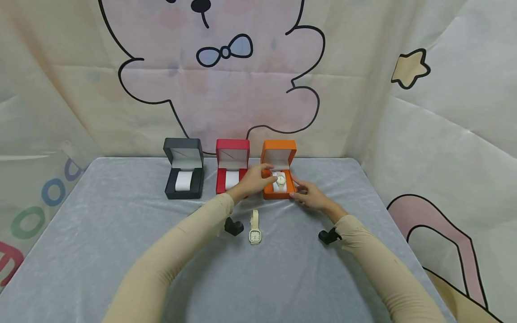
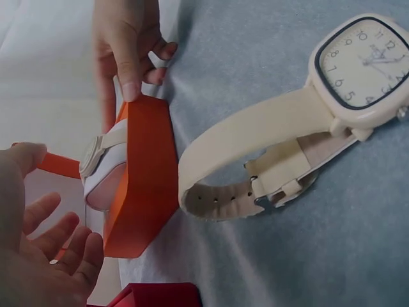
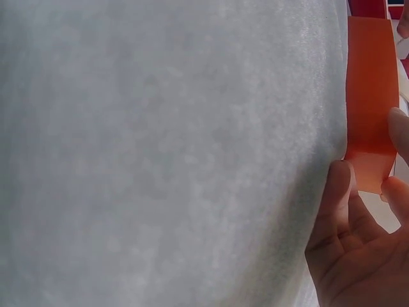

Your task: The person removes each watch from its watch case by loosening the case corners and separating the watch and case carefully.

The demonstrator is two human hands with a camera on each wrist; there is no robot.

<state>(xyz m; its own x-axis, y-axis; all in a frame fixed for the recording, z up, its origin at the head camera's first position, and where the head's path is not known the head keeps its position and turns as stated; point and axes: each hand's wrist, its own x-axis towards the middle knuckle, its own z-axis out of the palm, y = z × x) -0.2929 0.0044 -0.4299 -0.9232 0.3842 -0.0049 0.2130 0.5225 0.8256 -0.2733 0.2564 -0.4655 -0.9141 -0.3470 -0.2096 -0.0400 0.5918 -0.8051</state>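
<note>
An orange watch box (image 1: 277,195) stands with its lid up at the back of the table. Inside it, a cream watch (image 1: 280,180) is wrapped round a white cushion, dial up. My left hand (image 1: 255,179) reaches over the box's left side, thumb close to the watch; its fingers look loosely bent in the left wrist view. My right hand (image 1: 311,195) holds the box's right side by the fingertips, the thumb at the front corner. A second cream watch (image 1: 255,236) with a squarish dial lies in front, strap buckled into a loop in the left wrist view.
Left of the orange box stand an open red watch box (image 1: 221,181) and an open dark grey one (image 1: 171,190), each with a bare white cushion. Grey cloth (image 1: 291,278) covers the table. A printed curtain (image 1: 258,98) hangs right behind the boxes.
</note>
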